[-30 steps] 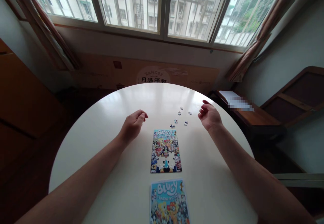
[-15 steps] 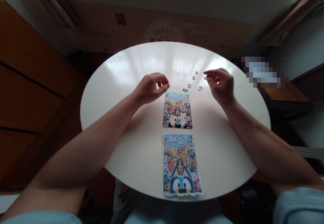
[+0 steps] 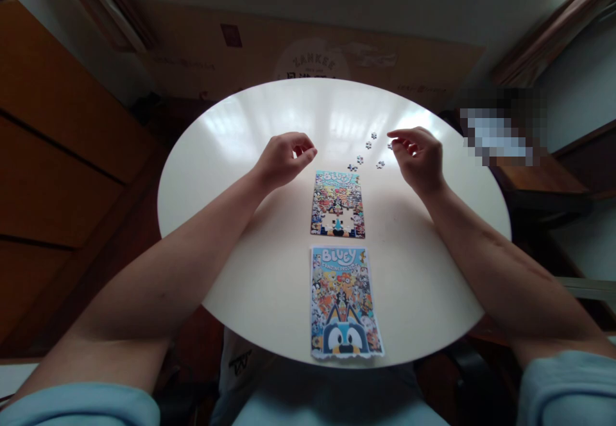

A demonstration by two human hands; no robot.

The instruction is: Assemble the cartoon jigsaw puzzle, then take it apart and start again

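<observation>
My left hand (image 3: pixel 289 156) is above and left of the jigsaw puzzle (image 3: pixel 338 195). Its fingers are curled, the tips of thumb and forefinger close together, and no piece shows between them. The puzzle is a colourful cartoon picture with gaps in its lower part, where the pale table shows through. My right hand (image 3: pixel 418 153) is at the right of the loose pieces, forefinger stretched out and thumb apart from it. A small puzzle piece (image 3: pixel 390 146) shows beside its thumb; a grip on it is not visible. Several other loose pieces (image 3: pixel 368 145) lie between my hands.
Nearest me on the white oval table (image 3: pixel 409 278) lies a printed reference picture (image 3: pixel 342 304) of the same design, with a torn lower edge. A wooden cabinet (image 3: pixel 43 176) stands at the left. A brown bench (image 3: pixel 539 176) is beyond the table at the right.
My left hand has drawn slightly left and away from the puzzle, thumb and forefinger closer together. My right hand keeps its place beside the piece. The whole view has shifted slightly.
</observation>
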